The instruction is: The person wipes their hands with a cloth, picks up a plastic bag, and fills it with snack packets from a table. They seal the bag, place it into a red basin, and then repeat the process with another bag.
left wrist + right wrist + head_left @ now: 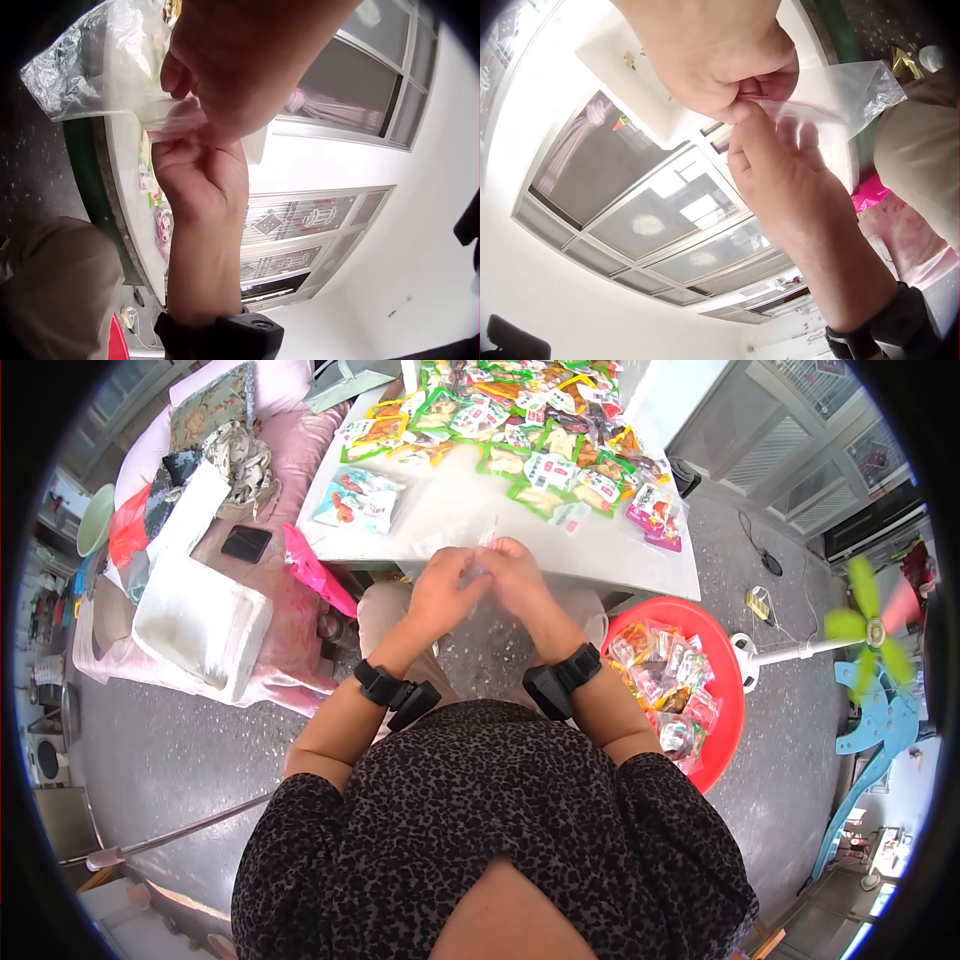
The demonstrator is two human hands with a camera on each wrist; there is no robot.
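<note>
Both hands meet at the near edge of the white table [440, 490], holding a clear plastic bag [82, 67] between them. The left hand [445, 590] pinches the bag with curled fingers. Right beside it, the right hand [515, 575] grips the bag's edge with thumb and fingers. In the right wrist view the bag [847, 94] hangs out past the fingers, thin and see-through, crinkled at its far end. Its gripped edge is partly hidden by the hands.
Several colourful food packets [550, 470] cover the table's far part. A blue-and-white packet [358, 500] lies at left. A red basin [735, 710] of packets stands on the floor at right, near a green-bladed fan [865, 595]. A white foam box [200, 625] sits at left.
</note>
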